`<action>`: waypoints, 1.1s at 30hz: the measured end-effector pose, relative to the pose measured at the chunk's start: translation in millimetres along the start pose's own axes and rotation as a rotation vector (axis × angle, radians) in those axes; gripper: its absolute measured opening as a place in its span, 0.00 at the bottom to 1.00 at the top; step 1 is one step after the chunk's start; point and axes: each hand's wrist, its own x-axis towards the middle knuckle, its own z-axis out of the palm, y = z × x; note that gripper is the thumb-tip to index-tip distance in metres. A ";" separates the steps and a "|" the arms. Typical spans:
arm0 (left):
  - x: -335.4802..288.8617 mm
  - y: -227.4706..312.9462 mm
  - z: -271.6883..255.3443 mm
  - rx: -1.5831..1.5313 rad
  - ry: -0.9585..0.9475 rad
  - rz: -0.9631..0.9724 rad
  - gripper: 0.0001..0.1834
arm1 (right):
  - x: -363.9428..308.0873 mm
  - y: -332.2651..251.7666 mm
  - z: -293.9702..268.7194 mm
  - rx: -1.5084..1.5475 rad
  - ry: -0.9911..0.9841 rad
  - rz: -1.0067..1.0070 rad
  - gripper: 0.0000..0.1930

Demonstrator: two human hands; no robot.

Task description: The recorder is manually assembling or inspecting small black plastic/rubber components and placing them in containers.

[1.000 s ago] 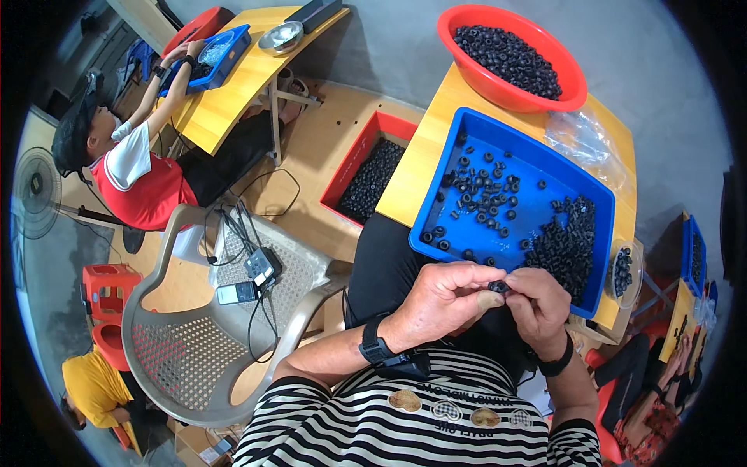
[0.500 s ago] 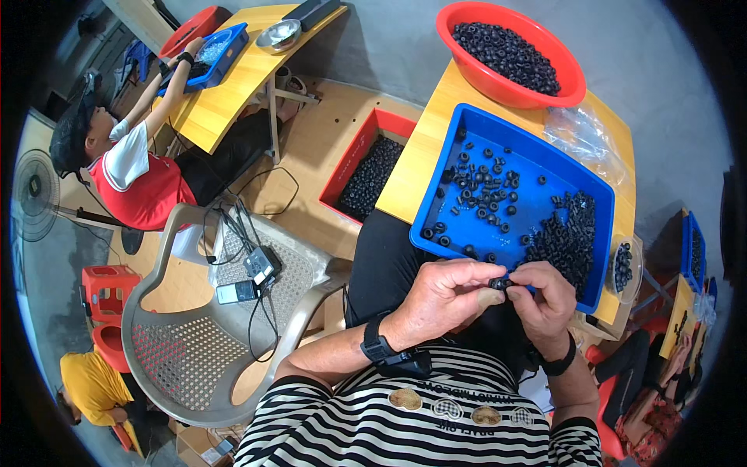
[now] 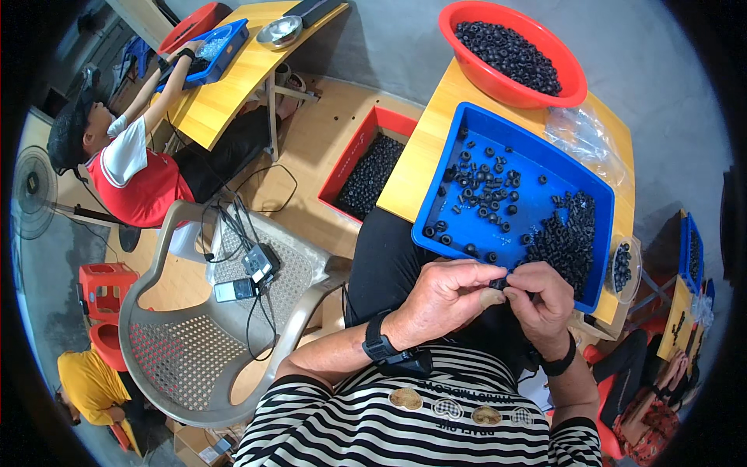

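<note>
My left hand [image 3: 455, 293] and my right hand [image 3: 542, 302] meet just over the near edge of a blue tray [image 3: 537, 159]. Pinched between both sets of fingertips is a small black part [image 3: 498, 284]; the fingers cover most of it. Inside the tray, round black parts [image 3: 486, 187] lie scattered on the left and middle. A dense heap of small black pieces [image 3: 564, 249] fills the right side, close to my right hand.
Behind the tray stands a red basin [image 3: 447, 39] of black parts, beside a clear plastic bag [image 3: 587, 144]. A small clear bowl [image 3: 622, 268] sits to the right. On the floor is a red crate [image 3: 334, 187]; left, a grey chair [image 3: 187, 366] holds cables. Other people work nearby.
Both hands stay over the tray's near edge, with the small black part turned slightly between the fingertips. At far right, another person's hands have shifted.
</note>
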 end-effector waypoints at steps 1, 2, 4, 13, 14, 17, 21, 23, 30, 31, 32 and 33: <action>-0.1 -0.7 0.4 -0.002 0.000 0.000 0.16 | -0.6 0.4 0.4 -0.001 -0.001 0.001 0.10; -0.7 -1.3 1.0 0.007 0.008 0.001 0.16 | -2.2 0.9 1.2 0.003 -0.013 0.018 0.10; -1.1 -2.8 1.6 0.014 0.017 0.001 0.16 | -4.0 1.8 2.0 0.007 -0.027 0.036 0.10; -5.7 -5.8 -2.8 -0.191 -0.035 -0.184 0.15 | -11.7 5.5 8.2 -0.088 -0.045 -0.102 0.17; -6.2 -5.2 -3.2 -0.233 -0.046 -0.207 0.15 | -12.2 5.5 8.6 -0.064 -0.061 -0.119 0.20; -6.7 -2.5 -4.9 -0.312 -0.061 -0.252 0.15 | -12.0 6.9 14.5 -0.064 -0.054 -0.174 0.24; -3.2 -3.5 -10.3 -0.294 -0.087 -0.188 0.14 | -13.1 11.9 21.1 -0.170 0.008 -0.223 0.27; -0.9 4.9 -13.6 -0.275 -0.094 -0.233 0.13 | -6.4 8.5 21.4 -0.186 0.018 -0.247 0.26; 1.7 2.8 -13.4 -0.317 -0.065 -0.194 0.09 | 0.4 8.0 20.2 -0.198 -0.002 -0.319 0.21; 2.0 3.4 -13.4 -0.317 -0.065 -0.195 0.09 | 0.5 8.1 20.0 -0.197 -0.002 -0.318 0.21; 1.5 4.0 -13.5 -0.311 -0.069 -0.196 0.09 | 0.3 7.8 20.2 -0.205 0.000 -0.318 0.20; 1.0 4.9 -13.5 -0.306 -0.073 -0.196 0.10 | 0.3 7.4 20.2 -0.212 0.001 -0.317 0.19</action>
